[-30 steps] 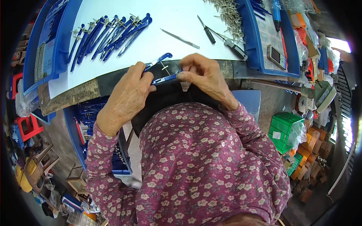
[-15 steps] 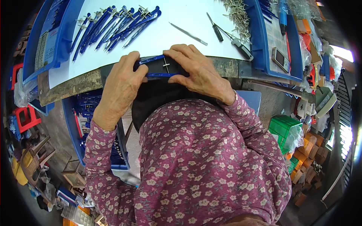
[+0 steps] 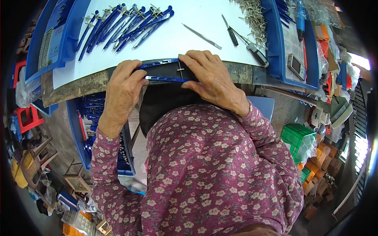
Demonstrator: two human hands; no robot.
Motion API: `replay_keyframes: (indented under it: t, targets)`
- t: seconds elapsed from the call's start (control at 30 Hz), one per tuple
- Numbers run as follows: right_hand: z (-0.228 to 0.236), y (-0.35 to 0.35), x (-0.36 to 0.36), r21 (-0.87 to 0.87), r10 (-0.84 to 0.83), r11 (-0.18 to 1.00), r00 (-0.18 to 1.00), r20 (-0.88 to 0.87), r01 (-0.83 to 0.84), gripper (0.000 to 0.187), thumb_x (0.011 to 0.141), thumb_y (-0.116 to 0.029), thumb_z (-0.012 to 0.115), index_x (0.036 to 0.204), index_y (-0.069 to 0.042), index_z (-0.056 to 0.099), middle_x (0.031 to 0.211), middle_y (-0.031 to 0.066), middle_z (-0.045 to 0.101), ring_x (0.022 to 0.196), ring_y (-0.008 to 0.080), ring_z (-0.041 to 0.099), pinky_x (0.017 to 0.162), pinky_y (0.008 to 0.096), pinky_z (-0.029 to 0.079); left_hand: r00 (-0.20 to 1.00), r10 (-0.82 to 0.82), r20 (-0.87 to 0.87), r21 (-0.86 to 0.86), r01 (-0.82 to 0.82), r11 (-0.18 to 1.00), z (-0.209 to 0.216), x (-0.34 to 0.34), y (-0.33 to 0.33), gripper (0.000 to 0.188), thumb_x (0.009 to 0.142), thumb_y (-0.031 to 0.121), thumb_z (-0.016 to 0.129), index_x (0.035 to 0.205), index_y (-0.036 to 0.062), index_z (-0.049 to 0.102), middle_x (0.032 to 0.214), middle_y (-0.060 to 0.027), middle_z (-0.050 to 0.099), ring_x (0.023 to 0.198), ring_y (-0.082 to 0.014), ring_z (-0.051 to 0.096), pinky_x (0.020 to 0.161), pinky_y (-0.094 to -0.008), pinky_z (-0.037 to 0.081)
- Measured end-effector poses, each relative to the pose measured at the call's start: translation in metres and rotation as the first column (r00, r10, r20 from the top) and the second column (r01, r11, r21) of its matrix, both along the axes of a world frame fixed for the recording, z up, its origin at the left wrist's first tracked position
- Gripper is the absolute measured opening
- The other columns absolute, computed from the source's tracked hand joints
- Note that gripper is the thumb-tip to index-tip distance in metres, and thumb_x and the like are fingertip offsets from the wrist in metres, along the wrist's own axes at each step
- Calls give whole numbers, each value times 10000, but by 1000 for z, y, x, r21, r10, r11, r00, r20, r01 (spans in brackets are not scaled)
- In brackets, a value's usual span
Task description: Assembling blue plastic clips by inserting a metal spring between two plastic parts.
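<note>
Both hands hold a blue drawing compass at the front edge of the table. Its two legs, an upper leg and a lower leg, lie apart and nearly parallel, with rows of holes showing. Between them, close to the right fingers, runs a thin metal crossbar with a small wheel. My left hand is closed on the legs' left ends, which its fingers hide. With thumb below and fingers above, my right hand grips the right ends. Similar blue compasses lie in a row beyond, on the white sheet.
Metal crossbars are heaped at the far right, near tweezers, a black-handled screwdriver and a grey-handled tool. Blue trays flank the sheet; the right tray holds a small device. Another blue bin sits below the table.
My left fingers have slid left along the compass legs, uncovering more of them. The legs have turned so that their holes show. The whole view has shifted slightly.
</note>
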State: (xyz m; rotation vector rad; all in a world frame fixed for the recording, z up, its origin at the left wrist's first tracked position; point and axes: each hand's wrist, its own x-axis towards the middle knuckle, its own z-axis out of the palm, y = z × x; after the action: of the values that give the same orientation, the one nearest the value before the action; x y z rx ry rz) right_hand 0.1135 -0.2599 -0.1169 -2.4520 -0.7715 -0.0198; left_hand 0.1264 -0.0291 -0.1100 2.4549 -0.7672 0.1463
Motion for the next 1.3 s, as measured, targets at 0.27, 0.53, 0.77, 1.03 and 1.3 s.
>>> replay_keyframes:
  t: [0.27, 0.53, 0.77, 1.03, 1.3]
  targets:
    - [-3, -5, -3, 15, -41, 999, 999, 4, 41, 688, 626, -145, 726, 1235, -21, 430, 1120, 116, 480, 986, 279, 458, 847, 366, 389, 993, 5, -119, -92, -16, 996, -3, 5, -4, 175, 666, -96, 612, 834, -48, 596, 957, -137, 576, 878, -272, 570, 724, -321, 482]
    - [-3, -5, 3, 54, 30, 998, 999, -15, -30, 668, 635, -194, 709, 1219, -3, 445, 1102, 126, 480, 992, 294, 452, 851, 370, 392, 994, -1, -106, -104, -10, 995, -2, 4, -5, 163, 642, -118, 603, 789, -51, 577, 893, -130, 575, 818, -271, 575, 685, -317, 476]
    - [-11, 6, 8, 31, 77, 996, 996, 52, -78, 668, 650, -219, 700, 1211, 24, 432, 1119, 141, 446, 1024, 315, 432, 868, 375, 396, 986, -54, -159, -144, 32, 989, -1, 4, 10, 122, 641, -81, 606, 748, -61, 550, 888, -134, 552, 821, -272, 547, 707, -329, 457]
    - [-17, 14, 10, 93, 117, 988, 989, 90, -125, 656, 668, -212, 704, 1217, 18, 428, 1141, 136, 423, 1009, 314, 420, 881, 390, 379, 981, -76, -176, -159, 48, 986, 1, 5, 22, 142, 649, -77, 608, 777, -56, 552, 878, -131, 545, 823, -269, 547, 700, -329, 451]
    - [-11, 6, 5, 14, 59, 998, 995, 76, -60, 698, 643, -228, 717, 1235, -1, 426, 1117, 126, 453, 1013, 304, 433, 873, 384, 394, 986, -107, -130, -175, 83, 981, -4, 9, 19, 143, 635, -68, 627, 756, -50, 553, 836, -118, 527, 803, -267, 534, 692, -333, 444]
